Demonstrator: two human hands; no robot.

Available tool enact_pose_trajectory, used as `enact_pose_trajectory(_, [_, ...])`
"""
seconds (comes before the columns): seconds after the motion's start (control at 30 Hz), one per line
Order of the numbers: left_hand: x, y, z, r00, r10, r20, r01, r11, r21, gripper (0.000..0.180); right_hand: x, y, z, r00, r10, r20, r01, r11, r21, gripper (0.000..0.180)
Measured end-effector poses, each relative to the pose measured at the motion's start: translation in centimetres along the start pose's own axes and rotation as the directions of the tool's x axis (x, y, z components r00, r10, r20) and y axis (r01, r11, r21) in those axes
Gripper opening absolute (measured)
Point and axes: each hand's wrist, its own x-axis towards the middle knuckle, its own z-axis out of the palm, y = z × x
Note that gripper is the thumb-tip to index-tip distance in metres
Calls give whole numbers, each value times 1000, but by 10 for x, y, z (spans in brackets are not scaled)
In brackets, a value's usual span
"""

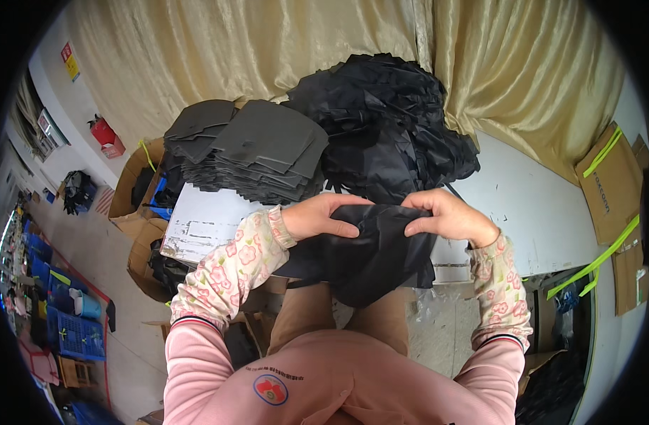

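Note:
Between my two hands hangs a black fabric piece point(377, 258), thin and slightly shiny, draped over the table's front edge and above my lap. My left hand point(323, 217) pinches its upper edge between thumb and fingers. A short way to the right, my right hand point(448, 218) grips the same upper edge, thumb in front. Just beyond them, a tall heap of similar black fabric point(381, 106) rises on the white table point(200, 216). Left of that heap lies a stack of dark grey flat panels point(271, 142) with cut-out edges, several layers deep.
Open cardboard boxes point(141, 265) holding dark items stand against the table's left side. Flattened cardboard point(607, 191) with yellow-green straps leans at the right. A gold curtain point(197, 57) hangs behind the table. Blue crates point(80, 336) line the floor far left, near a red fire extinguisher point(103, 132).

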Motion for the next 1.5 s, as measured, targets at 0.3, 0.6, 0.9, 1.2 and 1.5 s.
enact_pose_trajectory(0.3, [1,-9,-7,904,-243,353,206,968,141,39,-6,-65,-14,953,-275,-127,87,652,-753,19])
enact_pose_trajectory(0.6, [-69,-28,-89,879,-413,239,380,909,172,35,-16,-31,-36,905,-261,-335,-109,619,-778,19])
enact_pose_trajectory(0.9, [-67,-47,-81,975,-220,35,217,974,71,47,15,-96,-38,764,-600,-239,33,405,-914,15])
enact_pose_trajectory(1.2, [-13,-71,-17,983,151,-104,-172,955,-242,72,46,-161,-32,705,-707,-62,59,145,-988,20])
enact_pose_trajectory(1.5, [-10,-94,54,951,231,-204,-272,941,-202,97,46,-179,-39,796,-584,-159,-130,91,-987,13])
